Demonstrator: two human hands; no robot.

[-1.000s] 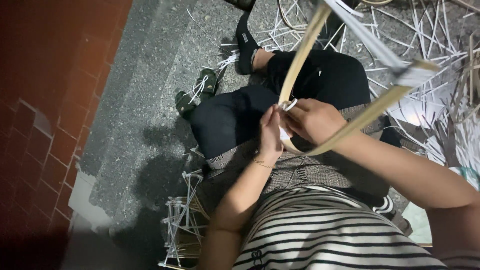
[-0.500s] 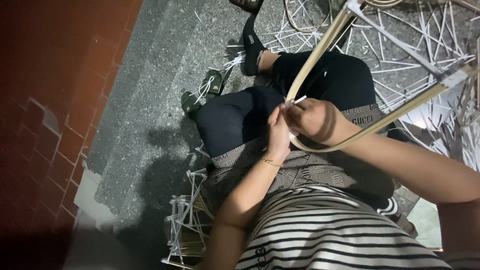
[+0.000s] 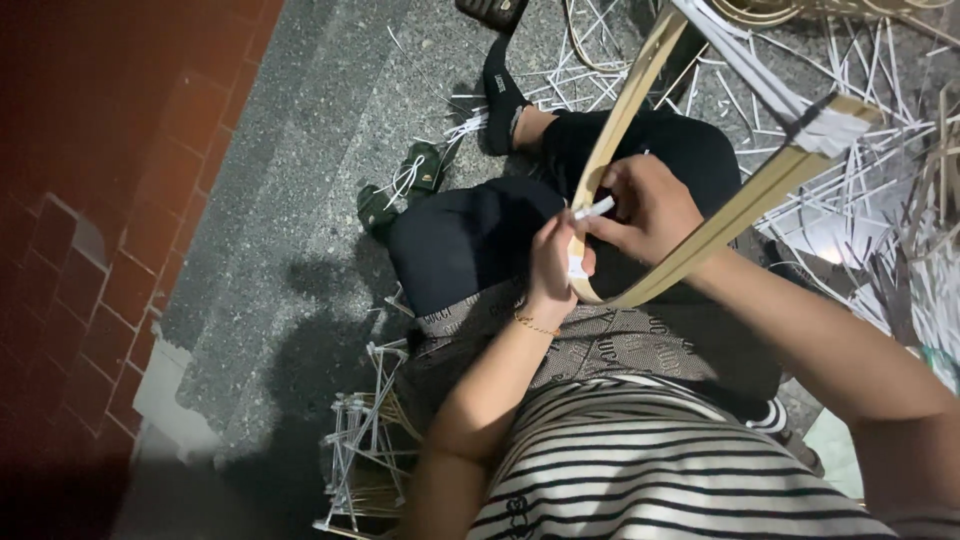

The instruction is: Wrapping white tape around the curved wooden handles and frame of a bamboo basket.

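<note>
Two hands meet at centre frame on a bent bamboo strip, pale tan, folded into a narrow loop whose bend sits over the lap. The left hand pinches the bend where a white binding strip crosses it; the right hand closes round the same spot from the other side, the two hands touching. Both arms of the strip run to the upper right, where a dark clip and white slivers cross them; their far ends are cut off by the frame edge. Fingertips behind the strip are hidden. Grey speckled stone floor lies below, red brick paving at left, loose white offcuts scattered at upper right.
</note>
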